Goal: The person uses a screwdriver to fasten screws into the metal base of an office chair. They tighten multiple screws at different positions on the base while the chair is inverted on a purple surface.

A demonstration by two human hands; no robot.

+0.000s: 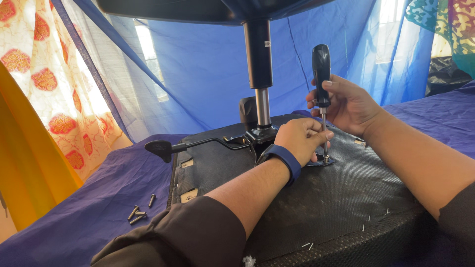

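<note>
Upturned chair seat (346,198): right hand (349,106) grips screwdriver (321,74); left hand (299,138) pinches its shaft, steadying the tip. Screw-driving step; next needs steady downward pressure.

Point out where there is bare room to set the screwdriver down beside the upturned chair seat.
Bare blue cloth lies left of the seat underside, between the loose screws and the yellow curtain. The seat's near right part is bare apart from a few staples. It is crowded around the bracket, where the left hand, right hand, screwdriver and lever meet.
</note>
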